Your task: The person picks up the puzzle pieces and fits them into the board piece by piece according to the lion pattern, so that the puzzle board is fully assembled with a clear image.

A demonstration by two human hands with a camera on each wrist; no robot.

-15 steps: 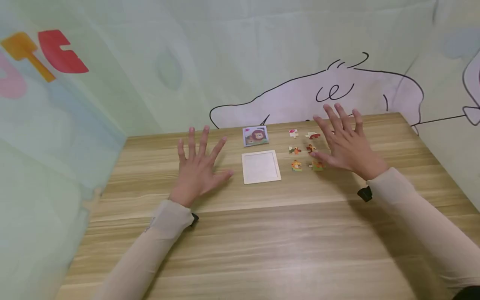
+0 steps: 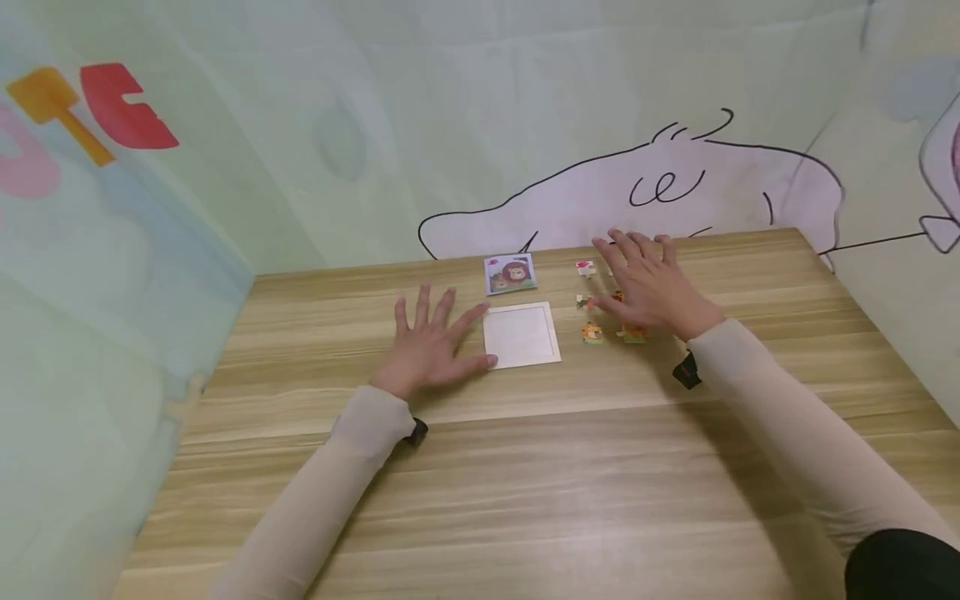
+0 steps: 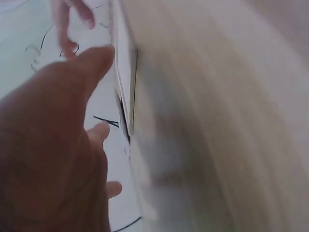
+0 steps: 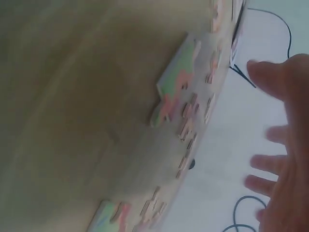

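A white square puzzle tray (image 2: 521, 335) with a raised border lies flat on the table. My left hand (image 2: 427, 350) is beside it, fingers spread, thumb and index fingertips right at its left border. In the left wrist view, the tray (image 3: 126, 77) shows edge-on past the thumb. To the right, my right hand (image 2: 651, 287) hovers over colourful jigsaw pieces (image 2: 592, 333), fingers spread and nothing held. It hides several of them in the head view. The right wrist view shows a green and orange jigsaw piece (image 4: 176, 79) on the table below the hand (image 4: 287, 145).
Behind the tray lies a square picture card (image 2: 511, 274) with a lion on it. The wooden table (image 2: 525, 492) meets a printed cloth backdrop (image 2: 450, 108) along its far and left edges.
My left hand has moved right, from apart to the tray's left border. My right hand has shifted left over the jigsaw pieces, covering different ones. Tray, card and visible pieces stay in place.
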